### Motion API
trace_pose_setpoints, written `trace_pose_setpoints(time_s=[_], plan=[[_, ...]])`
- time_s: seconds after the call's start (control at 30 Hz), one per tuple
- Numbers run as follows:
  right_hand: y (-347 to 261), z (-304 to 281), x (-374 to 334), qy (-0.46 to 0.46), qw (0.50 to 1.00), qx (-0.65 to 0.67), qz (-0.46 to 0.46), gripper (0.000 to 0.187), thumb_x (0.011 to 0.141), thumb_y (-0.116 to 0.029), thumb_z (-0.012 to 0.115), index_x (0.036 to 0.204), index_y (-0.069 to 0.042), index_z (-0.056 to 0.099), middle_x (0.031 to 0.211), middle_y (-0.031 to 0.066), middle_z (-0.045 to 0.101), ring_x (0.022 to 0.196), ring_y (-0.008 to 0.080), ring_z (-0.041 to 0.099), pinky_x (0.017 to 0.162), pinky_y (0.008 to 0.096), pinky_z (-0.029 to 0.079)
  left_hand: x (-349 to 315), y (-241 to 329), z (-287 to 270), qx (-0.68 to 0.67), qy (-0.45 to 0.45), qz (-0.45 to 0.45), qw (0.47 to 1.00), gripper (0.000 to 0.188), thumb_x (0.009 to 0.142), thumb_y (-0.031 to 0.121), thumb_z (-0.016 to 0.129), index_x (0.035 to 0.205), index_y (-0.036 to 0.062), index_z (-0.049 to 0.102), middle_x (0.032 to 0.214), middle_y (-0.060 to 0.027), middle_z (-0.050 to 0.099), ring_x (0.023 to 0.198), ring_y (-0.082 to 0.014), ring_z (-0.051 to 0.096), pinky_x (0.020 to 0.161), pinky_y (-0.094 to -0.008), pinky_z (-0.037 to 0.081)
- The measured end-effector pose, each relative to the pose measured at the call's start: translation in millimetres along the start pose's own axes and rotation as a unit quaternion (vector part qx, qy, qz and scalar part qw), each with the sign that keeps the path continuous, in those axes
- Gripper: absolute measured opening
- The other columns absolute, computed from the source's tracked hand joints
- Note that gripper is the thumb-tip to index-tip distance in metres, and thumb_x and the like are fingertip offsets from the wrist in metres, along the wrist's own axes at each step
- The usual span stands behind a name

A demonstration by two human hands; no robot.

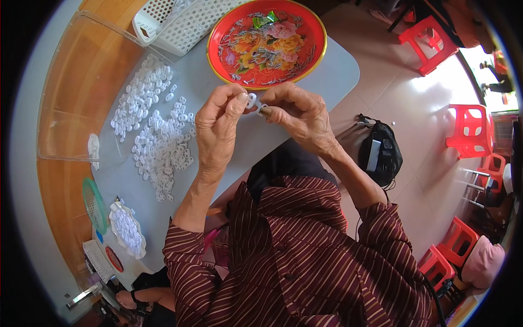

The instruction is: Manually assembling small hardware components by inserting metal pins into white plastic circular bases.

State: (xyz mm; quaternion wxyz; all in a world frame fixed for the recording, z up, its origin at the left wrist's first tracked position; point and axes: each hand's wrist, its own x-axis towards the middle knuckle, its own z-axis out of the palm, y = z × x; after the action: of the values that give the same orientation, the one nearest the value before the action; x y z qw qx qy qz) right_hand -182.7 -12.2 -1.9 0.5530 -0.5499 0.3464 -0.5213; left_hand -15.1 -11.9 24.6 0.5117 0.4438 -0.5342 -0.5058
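Note:
My left hand (219, 121) pinches a small white plastic piece with holes (251, 100) between thumb and fingertips. Close beside it, the thumb and forefinger of my right hand (303, 115) are pressed together on something tiny and pale, too small to name. Both hands meet just in front of a round red tray (213, 52) with a flower print and a gold rim. Many small grey pin-like parts (267, 56) lie scattered in the tray. To the left of my left hand, loose white plastic pieces (160, 150) are heaped on the grey table (234, 158).
White perforated baskets (188, 30) stand at the back left, near a clear plastic panel (76, 87). A dish of white pieces (128, 231) and a green basket (95, 204) are at lower left, near another person's arm (155, 297). Right: a black bag (382, 150) and red stools (469, 129).

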Motion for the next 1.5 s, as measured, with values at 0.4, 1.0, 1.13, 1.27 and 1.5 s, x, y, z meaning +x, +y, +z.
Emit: trace_pose_setpoints(time_s=[0.4, 1.0, 1.13, 1.27, 1.5], plan=[[5.6, 1.7, 0.0, 0.034, 0.999, 0.027, -0.017, 0.018, 0.084, -0.003, 0.064, 0.1, 0.002, 0.059, 0.087, 0.0032, 0.063, 0.081, 0.0081, 0.058, 0.074, 0.024, 0.049, 6.0, -2.3, 6.0, 0.133, 0.024, 0.09, 0.987, 0.011, 0.09, 0.009, 0.059, 0.097, 0.0002, 0.06, 0.083, -0.0003, 0.06, 0.076, -0.0065, 0.053, 0.068, -0.0233, 0.047], [8.8, 6.5, 0.7, 0.059, 0.996, 0.061, -0.032, 0.026, 0.084, 0.0, 0.063, 0.11, 0.002, 0.058, 0.09, 0.0067, 0.064, 0.083, 0.0114, 0.06, 0.076, 0.0257, 0.05, 5.1, 8.1, 17.4, 0.203, -0.058, 0.052, 0.976, 0.021, 0.095, 0.016, 0.049, 0.096, -0.004, 0.057, 0.073, -0.0085, 0.058, 0.065, -0.0119, 0.054, 0.06, -0.0273, 0.045], [11.4, 4.8, 0.7, 0.061, 0.997, 0.034, -0.045, 0.027, 0.085, 0.0, 0.063, 0.111, 0.002, 0.058, 0.091, 0.007, 0.063, 0.084, 0.0114, 0.059, 0.076, 0.0248, 0.049, 6.2, 8.0, 11.0, 0.214, -0.049, 0.041, 0.975, 0.03, 0.096, 0.024, 0.045, 0.1, -0.0031, 0.059, 0.076, -0.0055, 0.059, 0.07, -0.0121, 0.053, 0.064, -0.0276, 0.044], [9.2, 4.2, 0.0, 0.064, 0.997, 0.014, -0.038, 0.027, 0.085, 0.0, 0.063, 0.111, 0.002, 0.058, 0.091, 0.0068, 0.063, 0.083, 0.011, 0.059, 0.075, 0.0243, 0.049, 6.8, 8.6, 11.0, 0.222, -0.042, 0.043, 0.973, 0.03, 0.096, 0.023, 0.045, 0.1, -0.003, 0.059, 0.076, -0.0051, 0.058, 0.068, -0.012, 0.05, 0.065, -0.0267, 0.043], [6.9, 6.3, 0.5, 0.075, 0.996, 0.015, -0.037, 0.025, 0.085, 0.0, 0.061, 0.11, 0.002, 0.057, 0.088, 0.007, 0.064, 0.081, 0.0106, 0.059, 0.074, 0.0246, 0.05, 5.2, 4.4, 16.4, 0.209, -0.037, 0.078, 0.974, 0.022, 0.096, 0.016, 0.047, 0.095, -0.0033, 0.056, 0.068, -0.0053, 0.051, 0.062, -0.0106, 0.044, 0.055, -0.0266, 0.04]])
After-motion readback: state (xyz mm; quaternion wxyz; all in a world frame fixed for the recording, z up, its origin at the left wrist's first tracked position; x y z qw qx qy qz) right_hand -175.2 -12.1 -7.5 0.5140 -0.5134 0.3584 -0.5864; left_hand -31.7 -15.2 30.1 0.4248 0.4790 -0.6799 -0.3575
